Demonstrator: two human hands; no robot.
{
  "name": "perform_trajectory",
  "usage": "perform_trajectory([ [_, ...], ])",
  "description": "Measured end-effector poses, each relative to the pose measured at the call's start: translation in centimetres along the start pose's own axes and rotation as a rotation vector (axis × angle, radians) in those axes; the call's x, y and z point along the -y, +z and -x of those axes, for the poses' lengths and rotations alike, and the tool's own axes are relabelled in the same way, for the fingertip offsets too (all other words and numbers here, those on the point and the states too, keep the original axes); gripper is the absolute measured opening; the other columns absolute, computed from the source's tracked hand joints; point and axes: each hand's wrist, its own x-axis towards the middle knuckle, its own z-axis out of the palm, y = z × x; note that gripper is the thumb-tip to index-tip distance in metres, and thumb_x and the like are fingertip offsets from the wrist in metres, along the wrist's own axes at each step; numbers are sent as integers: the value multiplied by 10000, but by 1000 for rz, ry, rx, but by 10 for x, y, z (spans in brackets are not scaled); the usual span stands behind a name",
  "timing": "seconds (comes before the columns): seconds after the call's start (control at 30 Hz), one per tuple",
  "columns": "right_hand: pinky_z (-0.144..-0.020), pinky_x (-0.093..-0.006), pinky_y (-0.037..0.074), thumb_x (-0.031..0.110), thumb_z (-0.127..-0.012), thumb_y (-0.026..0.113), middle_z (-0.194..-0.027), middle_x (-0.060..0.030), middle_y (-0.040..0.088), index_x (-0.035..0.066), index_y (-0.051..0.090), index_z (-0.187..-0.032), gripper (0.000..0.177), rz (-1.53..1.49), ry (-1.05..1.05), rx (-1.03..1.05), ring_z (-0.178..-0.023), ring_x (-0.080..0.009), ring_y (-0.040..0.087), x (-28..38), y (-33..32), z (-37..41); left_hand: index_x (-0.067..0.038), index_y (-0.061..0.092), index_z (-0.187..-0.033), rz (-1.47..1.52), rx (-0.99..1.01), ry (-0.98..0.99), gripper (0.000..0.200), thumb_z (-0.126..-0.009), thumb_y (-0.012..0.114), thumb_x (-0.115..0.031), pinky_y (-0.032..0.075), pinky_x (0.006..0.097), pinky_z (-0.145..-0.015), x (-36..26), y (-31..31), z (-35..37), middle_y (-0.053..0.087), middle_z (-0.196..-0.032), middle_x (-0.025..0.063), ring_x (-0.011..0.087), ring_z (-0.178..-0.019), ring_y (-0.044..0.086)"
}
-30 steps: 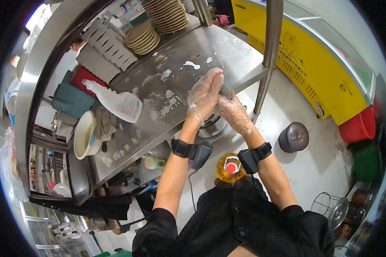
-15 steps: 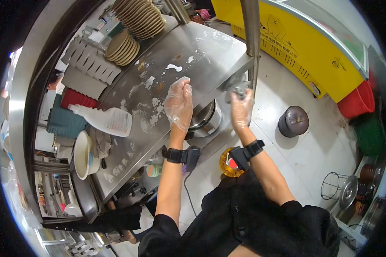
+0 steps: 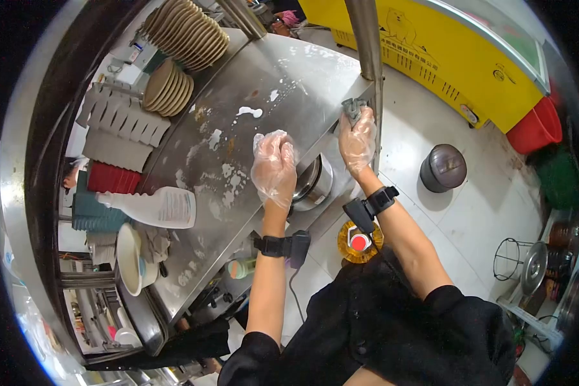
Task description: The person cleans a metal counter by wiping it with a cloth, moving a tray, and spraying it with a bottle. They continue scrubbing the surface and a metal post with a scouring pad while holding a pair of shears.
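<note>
My left hand, in a clear plastic glove, is above the front part of the steel table. Its fingers are curled in, and I see nothing in them. My right hand, gloved the same way, grips a crumpled grey scouring pad at the table's edge, close to the upright steel post. White foam and wet streaks lie on the steel top, left of my left hand. A white spray bottle rests on its side on the table.
Stacked plates and grey containers line the table's back. Below the front edge is a steel pot. On the floor stand an oil jug and a dark lidded pot. Beyond the post is a yellow freezer.
My right hand has moved up and slightly left with the scouring pad, to the table edge by the post. My left hand has shifted slightly down and right, its fingers more curled. The view has shifted.
</note>
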Motion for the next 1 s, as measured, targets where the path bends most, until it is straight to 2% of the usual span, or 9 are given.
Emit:
perform_trajectory([
  [0.17,-718,-491,506,146,-742,695,-1016,-247,581,-9,544,-1049,375,-117,-166,351,-886,-416,618,46,-38,30,-45,625,-1073,-9,12,15,204,-922,507,-115,405,421,-1051,-4,3,-1,646,-1069,120,338,-1032,597],
  [0.3,-716,-504,504,149,-765,674,-979,-246,577,22,546,-1039,329,-74,-356,420,-876,-409,617,42,-41,19,-52,628,-1078,16,5,42,205,-927,497,-100,406,410,-1051,-2,2,-4,646,-1083,104,324,-1042,596],
  [0.37,-746,-507,501,165,-777,671,-1013,-256,572,21,546,-1046,330,71,-123,510,-926,-412,605,34,-35,-8,-55,629,-1078,25,7,15,203,-928,498,-94,407,408,-1050,-2,2,-3,646,-1084,101,314,-1045,596],
  [0.4,-727,-499,506,184,-793,661,-966,-238,595,21,543,-1031,312,103,-429,169,-877,-408,619,10,-24,-20,-58,631,-1078,33,6,-13,201,-928,500,-89,408,405,-1049,-3,1,-2,647,-1084,97,305,-1049,597],
  [0.53,-689,-475,529,191,-816,630,-887,-208,633,16,557,-982,251,113,-317,254,-794,-374,650,23,-39,-69,-61,633,-1079,56,1,-33,199,-930,503,-83,413,398,-1044,1,2,-2,645,-1088,97,295,-1050,597],
  [0.7,-736,-430,538,197,-829,578,-874,-201,662,17,605,-893,193,260,-459,771,-830,-370,664,90,-32,-30,-51,631,-1116,88,-56,-126,214,-989,483,-139,455,332,-932,-7,0,0,649,-1120,93,248,-1034,605],
  [0.87,-731,-455,530,301,-832,599,-832,-209,662,17,616,-863,286,31,-460,783,-832,-382,663,107,-27,-5,-12,592,-1194,272,-188,-112,264,-1021,460,-161,429,343,-969,-8,-11,7,641,-1141,109,229,-1093,585],
  [0.93,-733,-460,521,332,-840,598,-818,-210,661,15,614,-848,317,72,-423,896,-843,-383,661,115,-33,-15,-10,542,-1264,608,-114,-369,285,-1016,464,-128,407,336,-1006,-10,-18,17,618,-1178,126,217,-1125,569],
  [1.0,-761,-444,510,309,-875,567,-865,-214,660,12,615,-888,302,28,-301,1004,-875,-388,649,119,-39,-32,-9,524,-1283,435,-158,-233,297,-1011,470,-115,407,329,-1007,-22,-25,18,604,-1197,130,213,-1130,564],
])
